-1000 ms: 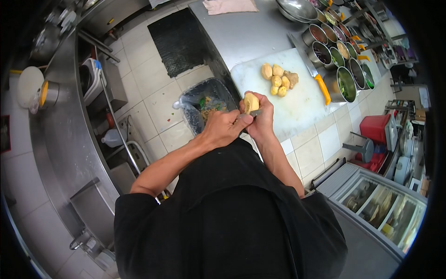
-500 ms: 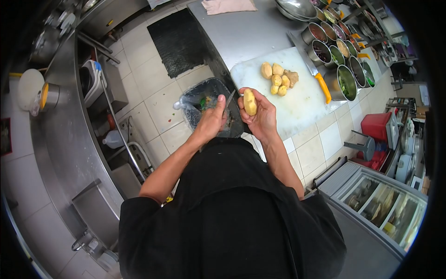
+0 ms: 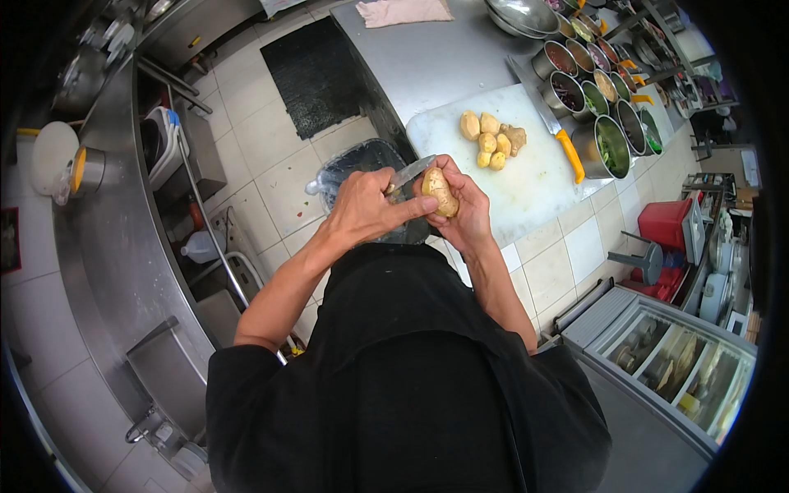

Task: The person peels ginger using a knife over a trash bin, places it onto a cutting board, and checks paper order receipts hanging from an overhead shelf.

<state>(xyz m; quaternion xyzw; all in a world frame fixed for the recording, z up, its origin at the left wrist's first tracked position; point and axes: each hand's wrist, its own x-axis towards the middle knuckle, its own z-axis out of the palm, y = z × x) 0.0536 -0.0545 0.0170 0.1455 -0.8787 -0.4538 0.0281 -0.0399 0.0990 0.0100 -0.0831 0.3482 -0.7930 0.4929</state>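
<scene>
My left hand [image 3: 366,205] is closed round the handle of a small knife [image 3: 413,171], its thumb reaching to a yellow-brown root piece [image 3: 440,193]. That piece sits in the fingers of my right hand [image 3: 467,209], with the blade beside its upper end. Several peeled yellow pieces [image 3: 487,138] and a knobbly ginger-like one [image 3: 516,138] lie on the white cutting board [image 3: 530,189]. Below my left hand is a lined bin [image 3: 370,152], partly hidden.
A large knife with a yellow handle [image 3: 569,156] lies along the board's right side. Metal containers of chopped food [image 3: 608,148] stand beyond it, near metal bowls [image 3: 522,18]. A pink cloth [image 3: 403,11] lies on the steel counter [image 3: 411,62]. At left runs another steel counter [image 3: 107,238].
Half a second ago my hands were apart; my left hand has since moved right with the knife to the piece. The piece has turned in my right hand, showing a browner surface.
</scene>
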